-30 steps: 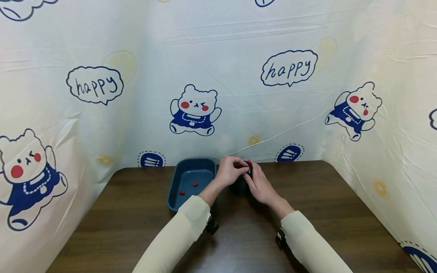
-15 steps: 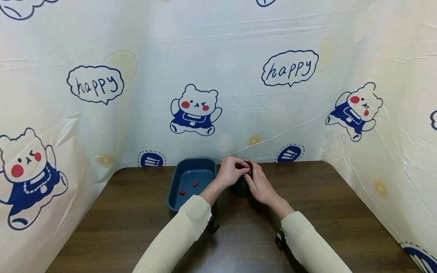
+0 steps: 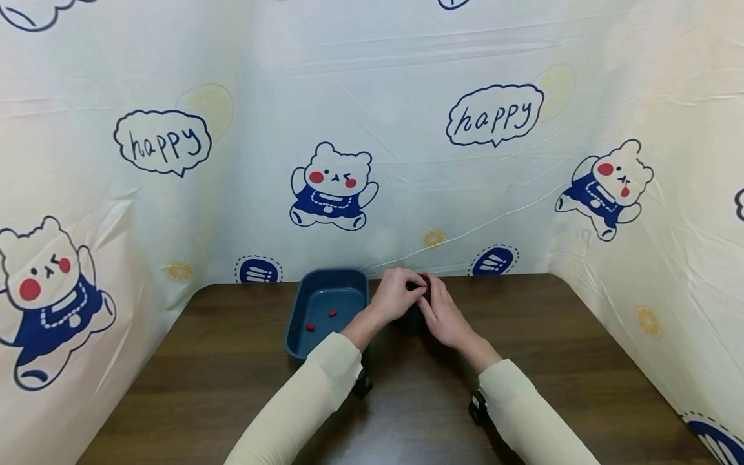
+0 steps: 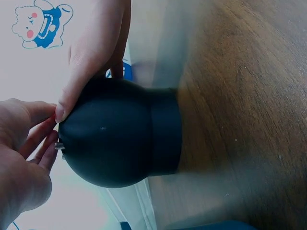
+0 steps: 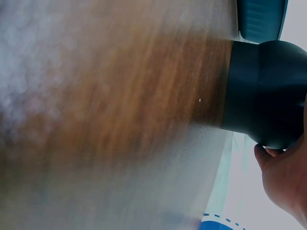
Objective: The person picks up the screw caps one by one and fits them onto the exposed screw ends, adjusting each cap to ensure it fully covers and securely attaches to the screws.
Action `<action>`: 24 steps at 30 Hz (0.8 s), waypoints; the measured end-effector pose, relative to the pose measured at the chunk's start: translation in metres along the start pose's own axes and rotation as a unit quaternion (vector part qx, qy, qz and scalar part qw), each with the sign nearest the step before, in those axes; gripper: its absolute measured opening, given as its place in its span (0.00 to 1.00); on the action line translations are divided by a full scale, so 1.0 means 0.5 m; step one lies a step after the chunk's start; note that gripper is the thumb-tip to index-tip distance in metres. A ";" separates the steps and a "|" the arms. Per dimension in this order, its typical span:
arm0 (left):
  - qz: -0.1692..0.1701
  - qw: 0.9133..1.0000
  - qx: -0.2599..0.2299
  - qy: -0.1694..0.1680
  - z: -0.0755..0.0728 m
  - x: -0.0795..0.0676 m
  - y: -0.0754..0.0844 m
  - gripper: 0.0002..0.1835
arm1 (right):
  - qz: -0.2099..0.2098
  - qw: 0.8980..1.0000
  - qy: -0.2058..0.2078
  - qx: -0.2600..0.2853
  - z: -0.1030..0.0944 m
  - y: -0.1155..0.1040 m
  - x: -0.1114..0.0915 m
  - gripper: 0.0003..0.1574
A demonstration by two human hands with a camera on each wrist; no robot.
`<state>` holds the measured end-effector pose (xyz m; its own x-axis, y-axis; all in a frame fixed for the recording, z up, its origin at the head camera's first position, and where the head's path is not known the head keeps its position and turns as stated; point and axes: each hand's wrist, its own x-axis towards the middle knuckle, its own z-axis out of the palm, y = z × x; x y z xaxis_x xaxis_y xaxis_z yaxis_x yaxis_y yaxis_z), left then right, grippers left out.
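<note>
A black dome-shaped object (image 4: 115,134) with a narrower round base stands upright on the table. My right hand (image 3: 446,316) holds it from the right, thumb and fingers spread around its rounded upper part. Over its top, the fingertips of my left hand (image 3: 391,298) pinch together beside the right thumb; the small piece between them is mostly hidden. A short threaded screw (image 4: 59,145) sticks out of the dome's top next to the left fingers. In the head view, a small red piece (image 3: 425,276) shows at the top by the right fingertips.
Left of the dome sits a blue tray (image 3: 340,300) on the brown wooden table (image 3: 232,381). Two small red pieces (image 3: 332,313) lie in it. Behind the table hangs a white curtain (image 3: 401,161) with printed bears.
My left hand has shifted slightly right and down in the head view, its fingertips still at the dome's top. The right hand stays in place.
</note>
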<state>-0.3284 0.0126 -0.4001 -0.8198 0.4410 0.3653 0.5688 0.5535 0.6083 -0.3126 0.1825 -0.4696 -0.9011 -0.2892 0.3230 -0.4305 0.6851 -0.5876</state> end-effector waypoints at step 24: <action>0.030 0.998 0.050 -0.035 -0.033 -0.006 -0.011 0.10 | -0.022 0.999 0.036 -0.002 0.004 -0.004 0.004 0.37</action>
<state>-0.3304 -0.0033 -0.3929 -0.7794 0.5217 0.3469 0.6234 0.5908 0.5121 -0.3137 0.1793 -0.4692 -0.8756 -0.2704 0.4003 -0.4689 0.6751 -0.5696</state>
